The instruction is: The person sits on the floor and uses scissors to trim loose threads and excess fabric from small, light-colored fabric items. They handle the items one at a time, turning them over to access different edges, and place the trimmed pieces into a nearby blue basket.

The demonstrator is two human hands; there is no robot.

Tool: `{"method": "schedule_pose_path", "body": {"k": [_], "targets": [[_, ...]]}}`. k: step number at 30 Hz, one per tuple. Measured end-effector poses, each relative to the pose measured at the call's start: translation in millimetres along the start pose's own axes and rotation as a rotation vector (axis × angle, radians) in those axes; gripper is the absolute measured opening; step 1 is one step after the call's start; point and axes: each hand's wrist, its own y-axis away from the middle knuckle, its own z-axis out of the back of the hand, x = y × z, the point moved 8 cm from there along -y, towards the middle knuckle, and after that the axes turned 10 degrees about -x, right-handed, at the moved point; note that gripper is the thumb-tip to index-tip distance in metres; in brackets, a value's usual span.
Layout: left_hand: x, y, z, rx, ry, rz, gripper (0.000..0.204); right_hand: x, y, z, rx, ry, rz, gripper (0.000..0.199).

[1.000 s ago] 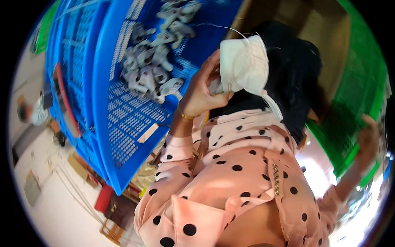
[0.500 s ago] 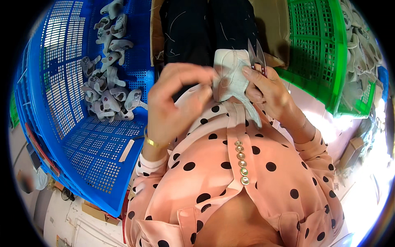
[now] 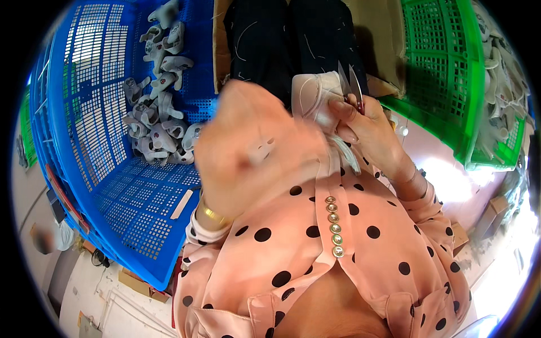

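My right hand (image 3: 360, 121) is closed around a pair of scissors (image 3: 350, 90), whose blades point up and away from me, spread a little. The same hand pinches a white fabric piece (image 3: 306, 98), which lies over my lap with loose thread on it. Pale narrow strips (image 3: 345, 155) hang below these fingers. My left hand (image 3: 248, 124) is lifted in front of my body, left of the fabric, and smeared by motion. A small whitish patch with dark marks shows against it. Whether its fingers hold anything cannot be made out.
At my left stands a blue plastic basket (image 3: 143, 208) with a heap of small grey-white shoe-like pieces (image 3: 160, 138) and a pale strip (image 3: 181, 204). A green basket (image 3: 439, 84) with similar pale pieces (image 3: 499, 84) stands right. Cardboard (image 3: 383, 34) lies beside my legs.
My left hand has moved away from the fabric, back toward my body, and is more blurred. The white fabric piece has shifted and folded in my right hand, which still holds the scissors.
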Motion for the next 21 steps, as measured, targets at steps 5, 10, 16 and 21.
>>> {"method": "schedule_pose_path", "body": {"k": [5,10,16,21], "targets": [[50,-8,-2,0.011,-0.504,0.123,0.017,-8,-4,-6,-0.086,-0.005,0.074,0.026],[64,-4,-7,0.006,-0.433,0.167,0.012,-16,-8,6,-0.082,0.313,0.116,0.028],[68,-14,-21,0.056,-0.478,0.073,0.012,58,2,21,-0.319,0.964,0.726,0.04],[66,-20,-27,0.097,-0.508,0.013,0.012,68,-7,16,-0.197,1.251,0.765,0.041]]}}
